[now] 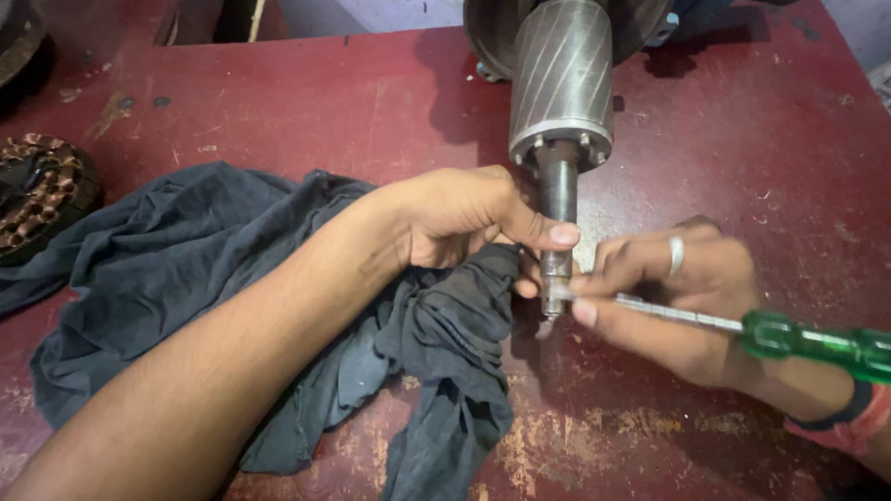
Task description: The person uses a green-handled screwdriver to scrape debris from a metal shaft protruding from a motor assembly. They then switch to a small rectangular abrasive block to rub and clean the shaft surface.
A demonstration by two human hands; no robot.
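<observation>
1. Head view looks down on a worn red table (278,102), with your two bare hands meeting at its middle.
2. Your left hand (455,218) reaches in from the lower left; its grip is pressed together around the steel shaft (559,190), thumb laid across the front, with a fold of dark cloth (186,269) bunched under the fingers.
3. That shaft sticks out toward you from a grey rotor (561,79) with slanted grooves, which lies on the table at the top centre.
4. Your right hand (677,297), with a ring on one finger, comes in from the right; its grip is pinched on the metal shank of a screwdriver (687,317), close to the tip.
5. You hold the tip against the narrow end of the shaft, just below your left thumb.
6. Its clear green handle (817,343) lies across your right wrist, pointing off to the right edge.
7. The cloth spreads wide over the left half of the table.
8. A round part with copper windings (42,195) sits at the far left edge, well apart from your hands.
</observation>
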